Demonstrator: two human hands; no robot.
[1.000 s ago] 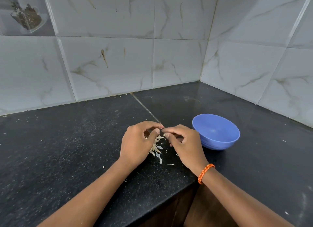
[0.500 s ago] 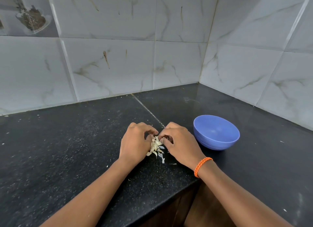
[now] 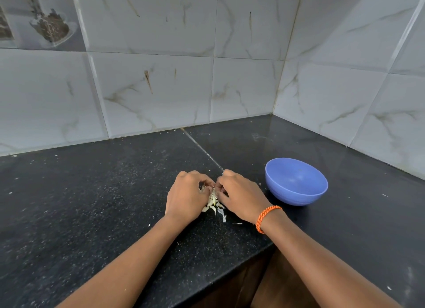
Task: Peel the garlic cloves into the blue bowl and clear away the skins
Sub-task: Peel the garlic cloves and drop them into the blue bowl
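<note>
Left hand (image 3: 186,196) curled knuckles-up on the dark counter, fingers tucked in toward a small pale heap; whether pinching a clove or only pressing on the heap, cannot tell, since the fingertips are hidden under the knuckles. Right hand (image 3: 239,196) the same, curled and meeting the left almost fingertip to fingertip above the heap, an orange bracelet (image 3: 266,218) at its wrist; its grip also hidden. Between and just below the two, the garlic pile (image 3: 212,203), cloves and papery skins mixed together, with a few loose skins (image 3: 223,216) trailing toward the counter's front edge. Further right, near but not touching the right hand, the blue bowl (image 3: 296,193), apparently empty, so probably little or nothing peeled into it yet. Around all this, the black counter (image 3: 103,204), speckled with small pale flecks. Likely troubles from here: skins light enough to scatter with a quick hand movement or a breath, and those nearest the front edge apt to drop to the floor; cloves and skins hard to sort while heaped together, so scraps of skin may ride into the bowl with a clove; a slippery peeled clove may squirt from the fingers and roll; the right wrist, swinging toward the bowl, may knock its near rim and slide it away.
</note>
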